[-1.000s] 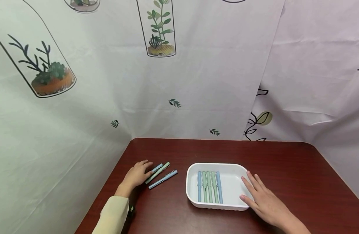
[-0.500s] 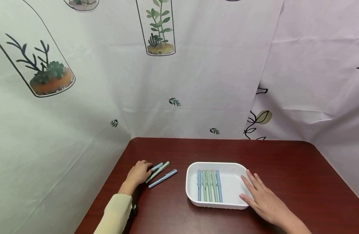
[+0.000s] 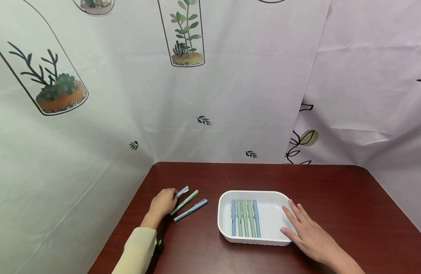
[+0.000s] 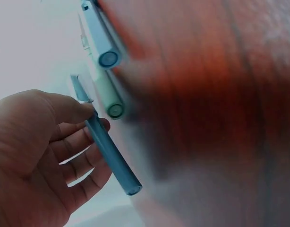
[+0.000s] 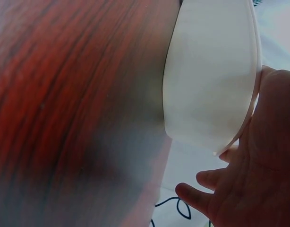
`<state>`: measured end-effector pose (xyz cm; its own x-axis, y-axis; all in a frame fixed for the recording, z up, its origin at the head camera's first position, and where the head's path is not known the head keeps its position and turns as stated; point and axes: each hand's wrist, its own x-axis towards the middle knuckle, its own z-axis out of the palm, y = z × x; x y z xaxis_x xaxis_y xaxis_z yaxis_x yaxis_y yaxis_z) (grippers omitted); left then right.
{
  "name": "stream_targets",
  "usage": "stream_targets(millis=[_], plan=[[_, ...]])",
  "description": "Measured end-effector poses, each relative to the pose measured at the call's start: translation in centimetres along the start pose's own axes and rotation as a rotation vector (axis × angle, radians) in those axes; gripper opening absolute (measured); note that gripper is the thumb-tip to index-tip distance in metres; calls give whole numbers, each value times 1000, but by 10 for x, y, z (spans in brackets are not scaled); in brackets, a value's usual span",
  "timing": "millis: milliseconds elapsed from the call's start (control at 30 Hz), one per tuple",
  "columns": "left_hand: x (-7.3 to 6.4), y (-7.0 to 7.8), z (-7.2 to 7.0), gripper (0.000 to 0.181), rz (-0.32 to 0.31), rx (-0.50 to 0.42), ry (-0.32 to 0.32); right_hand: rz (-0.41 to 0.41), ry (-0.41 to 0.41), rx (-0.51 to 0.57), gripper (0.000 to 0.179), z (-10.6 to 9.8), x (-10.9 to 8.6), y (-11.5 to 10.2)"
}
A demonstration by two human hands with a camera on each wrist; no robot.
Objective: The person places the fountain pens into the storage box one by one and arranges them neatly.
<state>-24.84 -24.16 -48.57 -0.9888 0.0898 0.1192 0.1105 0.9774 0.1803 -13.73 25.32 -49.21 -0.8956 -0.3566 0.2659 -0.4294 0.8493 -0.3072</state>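
Note:
At the left of the table, my left hand (image 3: 164,202) pinches a blue pen (image 4: 115,156) between thumb and fingers, as the left wrist view shows. Just right of that hand lie a green pen (image 3: 185,201) and another blue pen (image 3: 191,210), slanted and apart from each other. A white plastic tray (image 3: 273,219) holds several green and blue pens (image 3: 245,219), lined up side by side in its left half. My right hand (image 3: 311,238) rests with spread, straight fingers on the tray's right rim; its outer wall (image 5: 211,75) fills the right wrist view.
The dark red wooden table (image 3: 203,255) has rounded far corners. Behind and beside it hangs pale cloth (image 3: 237,95) printed with plants. Bare tabletop lies between the loose pens and the tray, and right of my right hand.
My left fingers have closed around the far blue pen and shifted it slightly away from the green pen, up and left. The right hand and tray have stayed put.

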Motion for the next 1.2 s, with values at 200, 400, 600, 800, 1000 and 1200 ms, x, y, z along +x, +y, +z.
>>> stream_targets(millis=[200, 400, 600, 800, 1000, 1200], plan=[[-1, 7, -9, 17, -16, 6, 6, -1, 3, 20, 67, 0, -1, 0], [-6, 15, -19, 22, -67, -66, -9, 1, 3, 27, 66, 0, -2, 0], [-14, 27, -27, 34, -164, -242, -5, 5, -2, 27, 66, 1, -2, 0], [-19, 44, -34, 33, -133, -332, 26, 10, -4, 25, 66, 1, -1, 0], [-24, 59, -34, 28, -135, -570, -21, 15, -2, 24, 66, 0, 0, -1], [-31, 77, -33, 32, -113, -860, -75, 17, -3, 21, 66, 0, 0, -2]])
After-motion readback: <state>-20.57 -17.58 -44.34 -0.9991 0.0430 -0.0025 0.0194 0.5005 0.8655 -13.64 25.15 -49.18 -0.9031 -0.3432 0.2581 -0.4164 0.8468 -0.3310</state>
